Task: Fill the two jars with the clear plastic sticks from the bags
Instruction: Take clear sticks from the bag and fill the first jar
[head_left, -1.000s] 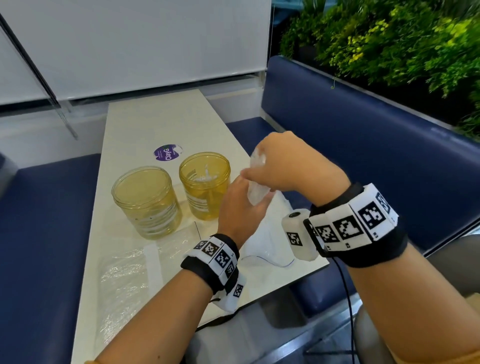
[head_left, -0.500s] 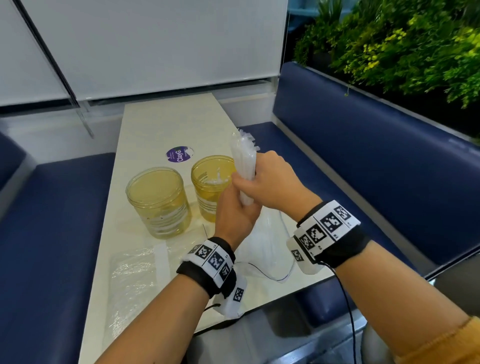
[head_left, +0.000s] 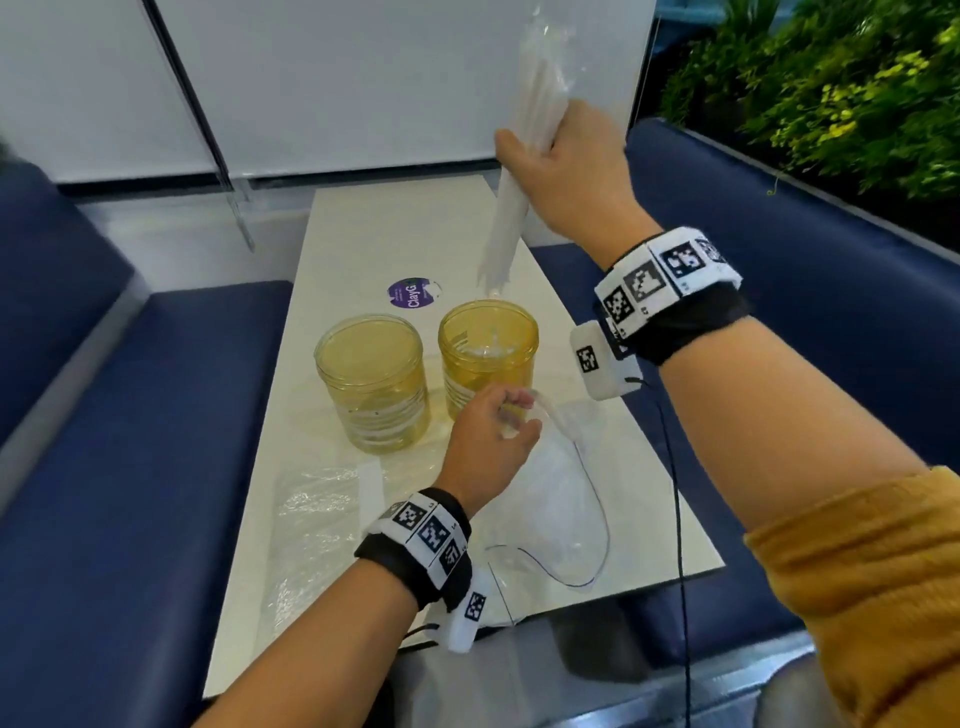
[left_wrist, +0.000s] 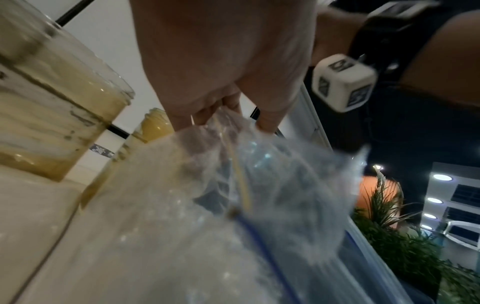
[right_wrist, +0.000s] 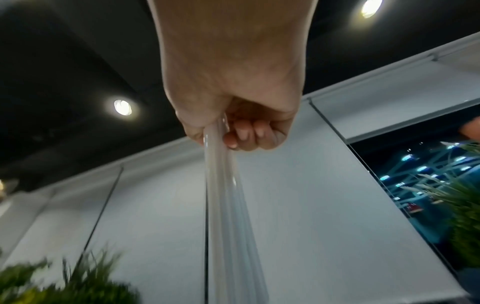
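Two amber jars stand side by side on the table, the left jar (head_left: 371, 382) and the right jar (head_left: 487, 358). My right hand (head_left: 563, 171) is raised above the right jar and grips a bundle of clear plastic sticks (head_left: 524, 156) (right_wrist: 228, 205), held nearly upright with its lower end just over that jar's mouth. My left hand (head_left: 488, 441) (left_wrist: 221, 72) is low beside the right jar and pinches the mouth of a clear zip bag (head_left: 561, 499) (left_wrist: 259, 195) that lies on the table. A few sticks show inside the right jar.
Another flattened clear bag (head_left: 317, 514) lies at the table's near left. A purple sticker (head_left: 410, 295) sits behind the jars. The pale table (head_left: 363, 234) is narrow, with blue bench seats (head_left: 130, 467) on both sides and plants (head_left: 831, 78) at the right.
My right hand has lifted the bundle of sticks out of the bag and up above the right jar. My left hand stays low, holding the bag's mouth.
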